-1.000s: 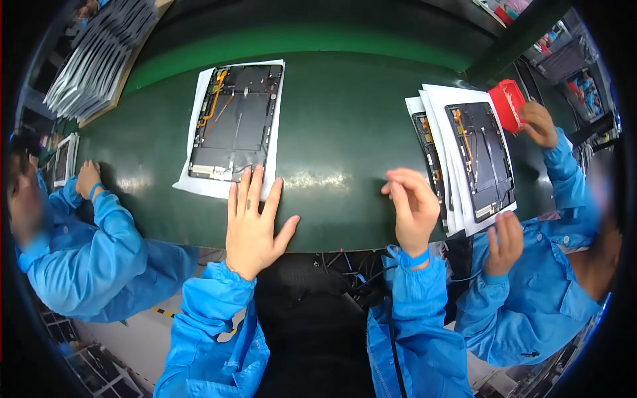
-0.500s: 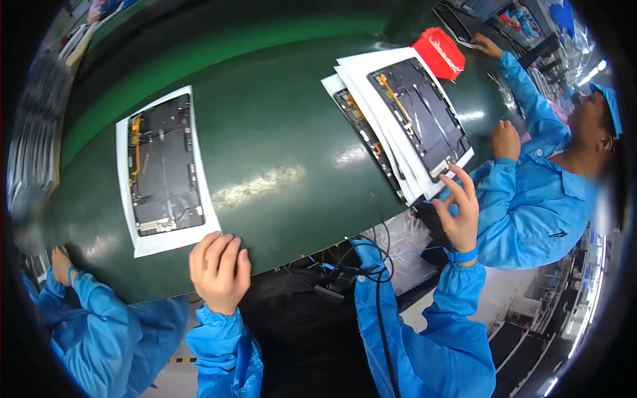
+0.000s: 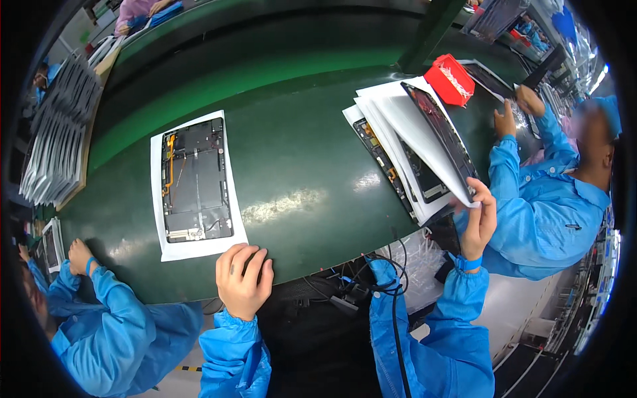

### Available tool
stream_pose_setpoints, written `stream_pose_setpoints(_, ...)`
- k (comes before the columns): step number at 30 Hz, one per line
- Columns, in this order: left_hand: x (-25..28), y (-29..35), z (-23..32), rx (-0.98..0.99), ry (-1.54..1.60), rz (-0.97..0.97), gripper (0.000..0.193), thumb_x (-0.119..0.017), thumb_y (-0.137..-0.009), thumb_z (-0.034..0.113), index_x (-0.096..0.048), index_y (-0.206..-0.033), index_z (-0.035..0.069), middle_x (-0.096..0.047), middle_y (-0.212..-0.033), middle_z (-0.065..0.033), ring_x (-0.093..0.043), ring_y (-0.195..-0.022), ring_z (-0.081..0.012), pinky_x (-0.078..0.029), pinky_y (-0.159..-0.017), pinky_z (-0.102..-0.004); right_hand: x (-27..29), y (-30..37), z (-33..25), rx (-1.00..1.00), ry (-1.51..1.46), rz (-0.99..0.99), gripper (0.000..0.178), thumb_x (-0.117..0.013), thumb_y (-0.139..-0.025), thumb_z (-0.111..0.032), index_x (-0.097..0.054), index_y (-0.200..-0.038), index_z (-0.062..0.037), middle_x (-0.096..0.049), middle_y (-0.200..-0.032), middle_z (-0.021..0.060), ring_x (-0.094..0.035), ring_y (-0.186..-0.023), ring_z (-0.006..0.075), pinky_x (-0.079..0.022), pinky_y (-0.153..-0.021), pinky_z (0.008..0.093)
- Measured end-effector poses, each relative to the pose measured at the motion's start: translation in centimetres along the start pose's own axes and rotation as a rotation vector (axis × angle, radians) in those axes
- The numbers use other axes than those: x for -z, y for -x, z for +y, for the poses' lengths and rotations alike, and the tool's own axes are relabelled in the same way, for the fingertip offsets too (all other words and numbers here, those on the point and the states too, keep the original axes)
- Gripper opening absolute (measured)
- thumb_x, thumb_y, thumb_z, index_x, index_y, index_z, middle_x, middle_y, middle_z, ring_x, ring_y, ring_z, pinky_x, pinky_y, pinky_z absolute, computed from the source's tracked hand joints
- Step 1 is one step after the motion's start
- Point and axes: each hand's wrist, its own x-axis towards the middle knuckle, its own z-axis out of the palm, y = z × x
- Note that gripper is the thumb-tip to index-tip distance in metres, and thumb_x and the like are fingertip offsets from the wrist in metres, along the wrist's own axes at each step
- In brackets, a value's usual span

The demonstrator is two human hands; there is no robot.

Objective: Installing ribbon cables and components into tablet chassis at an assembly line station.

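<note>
An opened tablet (image 3: 194, 182) with dark inner parts and an orange ribbon cable lies on a white sheet (image 3: 174, 252) at the left of the table. My left hand (image 3: 244, 282) is at the table's front edge, just by that sheet. Its fingers are loosely bent and apart, with nothing in them. At the right, my right hand (image 3: 480, 222) pinches the near corner of the top tablet (image 3: 441, 129) of a pile, together with the white sheet under it. This tablet is tilted up, its near end raised. More opened tablets (image 3: 381, 162) and sheets lie beneath.
A red bin (image 3: 451, 81) of small white pieces stands behind the pile. Co-workers in blue sit on both sides, the right one's hands (image 3: 516, 109) near another tablet. Stacked sheets (image 3: 60, 132) stand far left. Black cables (image 3: 391, 275) hang at the table's front edge.
My right hand has closed on the top tablet's near corner and tilted it up with its sheet, uncovering a tablet below. My left hand stays by the left tablet. The whole view has shifted.
</note>
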Motion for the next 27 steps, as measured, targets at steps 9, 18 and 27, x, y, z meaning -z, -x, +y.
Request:
stream_pose_setpoints(9,-0.4,1.8,2.3,0.049,0.641,0.013,0.019,-0.077,-0.087,0.002,-0.078,-0.105,-0.003,-0.076,-0.112,-0.0173,-0.071,-0.113,-0.0343,-0.057,-0.101,-0.0428,-8.5,4.9,-7.8,0.393,0.122,-0.194,0.025,-0.068,-0.087,0.012,-0.066,-0.102,-0.0069,-0.079,-0.120,0.0197,-0.080,-0.095,0.0315,-0.061,-0.079,0.0344)
stream_pose_setpoints(18,-2.8,2.2,6.1,0.688,1.594,-0.331,0.054,-0.053,-0.116,0.032,-0.048,-0.154,-0.005,-0.065,-0.138,-0.0091,-0.058,-0.126,-0.0142,-0.045,-0.110,-0.0324,-12.0,11.5,-10.3,0.356,-0.079,-0.476,0.031,-0.083,-0.079,0.006,-0.076,-0.107,-0.0043,-0.078,-0.123,0.0147,-0.079,-0.091,0.0258,-0.063,-0.074,0.0337)
stream_pose_setpoints(27,-2.2,4.1,6.3,0.824,1.434,-0.413,0.036,-0.066,-0.108,0.008,-0.058,-0.142,-0.002,-0.068,-0.119,-0.0007,-0.062,-0.108,-0.0066,-0.053,-0.091,-0.0259,-9.8,7.3,-11.1,0.402,-0.296,-0.849,0.022,-0.090,-0.079,-0.015,-0.082,-0.099,-0.0082,-0.080,-0.112,0.0017,-0.076,-0.081,0.0170,-0.058,-0.065,0.0281)
